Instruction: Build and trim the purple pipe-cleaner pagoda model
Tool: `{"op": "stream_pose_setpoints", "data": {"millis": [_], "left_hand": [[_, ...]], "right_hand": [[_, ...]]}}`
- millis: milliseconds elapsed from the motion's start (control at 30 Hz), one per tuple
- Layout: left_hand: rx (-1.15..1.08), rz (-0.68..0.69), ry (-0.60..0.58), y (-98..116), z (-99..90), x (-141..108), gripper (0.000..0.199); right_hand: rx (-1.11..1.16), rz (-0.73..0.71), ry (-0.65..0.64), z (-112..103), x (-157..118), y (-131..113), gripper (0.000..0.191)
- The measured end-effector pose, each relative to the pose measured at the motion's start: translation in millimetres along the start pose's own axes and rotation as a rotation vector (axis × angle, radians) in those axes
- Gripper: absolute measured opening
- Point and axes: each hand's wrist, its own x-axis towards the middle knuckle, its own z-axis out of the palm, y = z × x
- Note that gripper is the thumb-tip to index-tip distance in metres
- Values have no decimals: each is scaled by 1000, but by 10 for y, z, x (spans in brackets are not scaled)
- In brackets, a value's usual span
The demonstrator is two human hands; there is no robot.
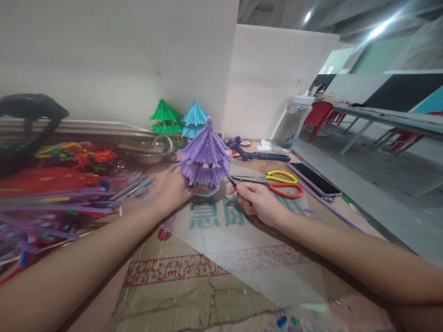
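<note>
A purple two-tiered tower of fuzzy stems [206, 154] stands upright on a small pale base in the middle. My left hand [178, 184] is closed round its lower left side, with the thumb at the base's front. My right hand [254, 198] is pinched on a thin dark pointed tool [232, 181], whose tip reaches the tower's lower right edge. Just beyond my right hand lie scissors with one yellow and one red handle [285, 184]. Behind the purple tower are a green tower [166, 117] and a light blue tower [194, 117].
Piles of coloured fuzzy stems [51, 184] cover the left side. A glass bowl [148, 150], a blue glue gun [242, 150], pliers [272, 157] and a clear bottle [292, 122] stand or lie at the back. A phone [314, 179] is at the right edge.
</note>
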Motion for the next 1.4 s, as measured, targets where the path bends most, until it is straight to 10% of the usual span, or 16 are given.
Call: {"op": "stream_pose_setpoints", "data": {"millis": [1400], "left_hand": [[105, 35, -17, -28, -2, 5, 38]], "right_hand": [[-42, -87, 65, -1, 20, 27, 46]]}}
